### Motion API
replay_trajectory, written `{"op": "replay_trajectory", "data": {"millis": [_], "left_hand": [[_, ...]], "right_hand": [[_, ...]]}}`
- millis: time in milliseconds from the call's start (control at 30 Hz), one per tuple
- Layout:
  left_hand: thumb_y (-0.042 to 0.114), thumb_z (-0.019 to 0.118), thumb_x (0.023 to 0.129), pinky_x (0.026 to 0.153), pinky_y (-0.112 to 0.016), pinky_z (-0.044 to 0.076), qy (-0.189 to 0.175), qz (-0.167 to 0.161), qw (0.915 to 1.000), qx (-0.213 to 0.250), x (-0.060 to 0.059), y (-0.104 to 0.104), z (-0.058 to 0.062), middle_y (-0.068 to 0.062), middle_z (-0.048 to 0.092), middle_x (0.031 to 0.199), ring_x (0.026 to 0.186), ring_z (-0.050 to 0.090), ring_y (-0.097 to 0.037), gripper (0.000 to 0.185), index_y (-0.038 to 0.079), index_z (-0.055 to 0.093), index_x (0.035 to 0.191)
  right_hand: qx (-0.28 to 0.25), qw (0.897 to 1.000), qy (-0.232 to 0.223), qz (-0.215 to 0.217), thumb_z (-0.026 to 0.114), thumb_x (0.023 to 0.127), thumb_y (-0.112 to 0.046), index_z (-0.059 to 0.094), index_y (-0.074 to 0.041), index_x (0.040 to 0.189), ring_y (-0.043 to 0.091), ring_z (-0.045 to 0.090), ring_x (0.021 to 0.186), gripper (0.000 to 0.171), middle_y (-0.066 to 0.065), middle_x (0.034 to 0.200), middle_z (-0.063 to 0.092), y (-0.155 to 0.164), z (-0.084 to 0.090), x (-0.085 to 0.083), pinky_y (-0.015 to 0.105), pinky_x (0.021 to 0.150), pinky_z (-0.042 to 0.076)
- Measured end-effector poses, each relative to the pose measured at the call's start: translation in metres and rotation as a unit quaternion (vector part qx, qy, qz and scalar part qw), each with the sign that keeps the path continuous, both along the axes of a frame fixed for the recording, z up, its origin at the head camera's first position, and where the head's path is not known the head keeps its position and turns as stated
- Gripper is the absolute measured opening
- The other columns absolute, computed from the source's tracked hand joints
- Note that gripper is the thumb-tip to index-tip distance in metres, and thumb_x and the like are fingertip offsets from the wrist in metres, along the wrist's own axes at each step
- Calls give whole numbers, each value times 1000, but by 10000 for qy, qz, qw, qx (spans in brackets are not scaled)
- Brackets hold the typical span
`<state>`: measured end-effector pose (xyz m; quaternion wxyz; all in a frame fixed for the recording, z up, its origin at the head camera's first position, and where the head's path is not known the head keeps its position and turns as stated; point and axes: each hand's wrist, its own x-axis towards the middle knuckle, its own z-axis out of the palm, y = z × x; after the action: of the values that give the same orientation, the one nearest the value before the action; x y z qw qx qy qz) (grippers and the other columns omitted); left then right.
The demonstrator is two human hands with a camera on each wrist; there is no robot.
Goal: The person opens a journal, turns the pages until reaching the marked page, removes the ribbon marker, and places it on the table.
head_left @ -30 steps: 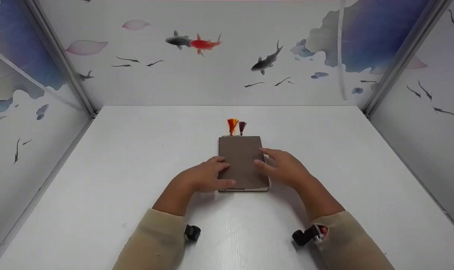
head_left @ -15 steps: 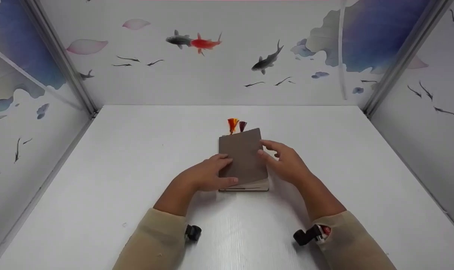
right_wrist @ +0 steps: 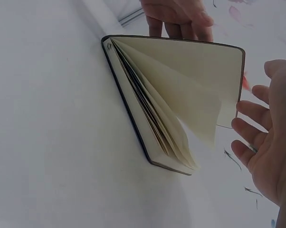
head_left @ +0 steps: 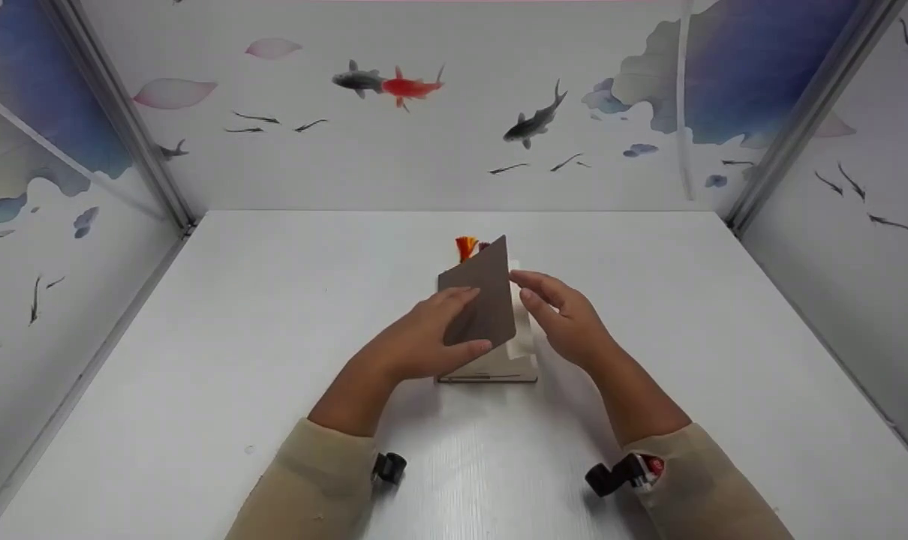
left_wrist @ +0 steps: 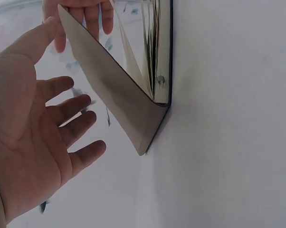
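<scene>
A notebook (head_left: pixel 491 370) with a grey-brown cover (head_left: pixel 488 300) lies on the white table, its front cover raised steeply and leaning to the left. Cream pages (right_wrist: pixel 157 118) fan apart beneath it, and one loose leaf (right_wrist: pixel 195 102) stands up behind the cover. My left hand (head_left: pixel 413 337) is at the cover's outer face, fingers spread and thumb by its near corner. At the free edge are the fingertips of my right hand (head_left: pixel 574 319), loosely bent. An orange-yellow tassel (head_left: pixel 465 248) and a dark red tassel (head_left: pixel 484 245), partly hidden by the cover, stick out at the far end.
The white table (head_left: pixel 236 337) surrounds the notebook. Walls with painted fish and lotus shapes enclose its back (head_left: pixel 454 165) and both sides. Black cameras (head_left: pixel 390 468) sit at both sleeve cuffs.
The cover has swung from lying flat to steeply raised, exposing pages. My right hand went up slightly with its edge, and my left hand shifted a little right and forward along the cover.
</scene>
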<state>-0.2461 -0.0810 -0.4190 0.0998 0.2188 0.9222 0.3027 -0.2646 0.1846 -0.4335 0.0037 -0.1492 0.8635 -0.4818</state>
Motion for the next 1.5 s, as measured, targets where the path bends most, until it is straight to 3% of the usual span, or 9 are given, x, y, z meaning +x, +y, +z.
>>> {"op": "replay_trajectory", "data": {"millis": [133, 367, 600, 867, 1033, 1267, 1500], "left_hand": [[74, 66, 92, 127, -59, 39, 545, 63, 9985, -9, 3, 5, 5, 9, 30, 177, 163, 33, -22, 98, 38, 22, 172], [70, 77, 87, 126, -58, 41, 1475, 123, 9886, -276, 5, 14, 10, 7, 30, 177, 163, 34, -22, 107, 31, 24, 172], [51, 83, 91, 128, -56, 39, 2204, 71, 9747, -372, 6, 14, 12, 6, 33, 176, 161, 37, -21, 100, 27, 28, 171], [40, 80, 94, 129, -58, 36, 2536, 86, 9660, -498, 9, 9, 16, 3, 34, 176, 162, 36, -25, 93, 27, 29, 171], [32, 79, 95, 129, -58, 35, 2771, 69, 9594, -521, 12, 4, 19, 1, 33, 176, 163, 34, -26, 90, 24, 30, 170], [28, 76, 95, 130, -58, 32, 2935, 192, 9534, -667, 13, -1, 18, 1, 29, 178, 166, 27, -25, 90, 24, 28, 171], [25, 76, 94, 131, -56, 33, 3200, 538, 9423, -826, 14, -6, 17, 1, 26, 179, 166, 27, -25, 93, 25, 26, 172]], "right_hand": [[-9, 9996, 83, 282, 48, 113, -49, 51, -37, 159, 30, 38, 162, 48, -7, 169, 47, -2, 1, 3, 71, 128, 28], [-79, 9973, 93, 718, 45, 115, -41, 43, -41, 163, 23, 26, 167, 49, -12, 173, 39, -7, 5, 10, 66, 133, 19], [-14, 9953, 233, 937, 46, 115, -39, 39, -47, 163, 20, 24, 167, 50, -16, 173, 36, -10, 6, 14, 68, 133, 19], [530, 9967, 165, 588, 67, 104, -50, 40, -46, 164, 27, 29, 166, 66, -10, 174, 37, -6, -3, 6, 68, 130, 26], [1089, 9933, -79, 384, 76, 100, -43, 38, -39, 166, 26, 27, 167, 76, -6, 177, 33, -5, -12, 0, 61, 133, 27], [1676, 9846, -112, 477, 81, 97, -38, 38, -34, 167, 28, 23, 168, 83, -8, 178, 29, -5, -20, -4, 62, 133, 25], [2126, 9747, -91, 683, 81, 96, -39, 40, -28, 167, 30, 21, 168, 82, -7, 178, 30, -5, -23, -5, 64, 134, 19]]}}
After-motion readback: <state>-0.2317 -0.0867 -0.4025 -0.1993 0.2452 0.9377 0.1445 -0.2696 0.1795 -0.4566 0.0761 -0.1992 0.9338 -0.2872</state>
